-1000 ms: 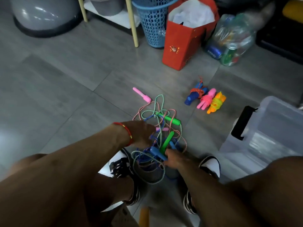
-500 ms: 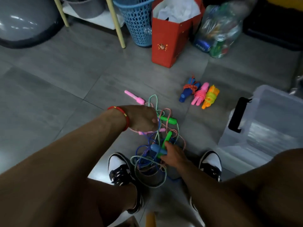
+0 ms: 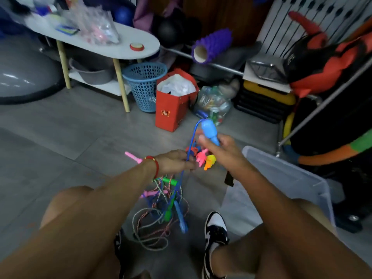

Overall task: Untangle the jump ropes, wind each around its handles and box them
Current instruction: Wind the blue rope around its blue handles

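A light-blue handle (image 3: 209, 131) is gripped in the right hand (image 3: 218, 150) and held raised, its long axis tilted up and away. From its top end a blue cord (image 3: 188, 156) drops down and toward the left hand (image 3: 175, 162), where it is pinched between the fingers. Below that pinch the cord is lost in the tangle of ropes (image 3: 163, 204) on the floor between the shoes. The coming pull is judged to run upward, away from the tangle, which lies directly under the left hand. The clear storage box (image 3: 291, 178) stands on the right-hand side.
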`<state>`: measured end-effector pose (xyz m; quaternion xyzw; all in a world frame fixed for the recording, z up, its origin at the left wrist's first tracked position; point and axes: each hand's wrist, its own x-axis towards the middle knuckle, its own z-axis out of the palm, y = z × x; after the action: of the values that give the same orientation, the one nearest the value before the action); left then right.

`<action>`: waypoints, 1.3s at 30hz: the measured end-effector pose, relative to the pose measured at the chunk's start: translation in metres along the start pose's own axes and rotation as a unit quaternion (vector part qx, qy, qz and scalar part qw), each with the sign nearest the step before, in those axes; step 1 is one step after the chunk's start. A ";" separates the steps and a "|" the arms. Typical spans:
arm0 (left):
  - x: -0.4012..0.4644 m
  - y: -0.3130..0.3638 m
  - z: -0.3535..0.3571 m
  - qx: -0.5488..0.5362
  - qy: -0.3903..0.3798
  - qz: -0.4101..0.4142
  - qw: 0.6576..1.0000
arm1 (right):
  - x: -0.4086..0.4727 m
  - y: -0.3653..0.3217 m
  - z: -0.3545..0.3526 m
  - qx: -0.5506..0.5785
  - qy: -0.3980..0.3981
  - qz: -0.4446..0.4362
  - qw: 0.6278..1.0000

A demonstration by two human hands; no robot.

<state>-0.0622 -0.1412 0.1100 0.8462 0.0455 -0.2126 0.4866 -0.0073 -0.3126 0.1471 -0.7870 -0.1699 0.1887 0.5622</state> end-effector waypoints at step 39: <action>-0.021 -0.032 -0.019 0.131 0.123 0.159 0.971 | 0.027 0.022 -0.007 -0.389 -0.235 -0.017 0.891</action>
<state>-0.0846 -0.1058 0.1006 0.9185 -0.0583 -0.0307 0.3900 0.0206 -0.3120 0.1251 -0.8723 -0.3701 0.2779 0.1577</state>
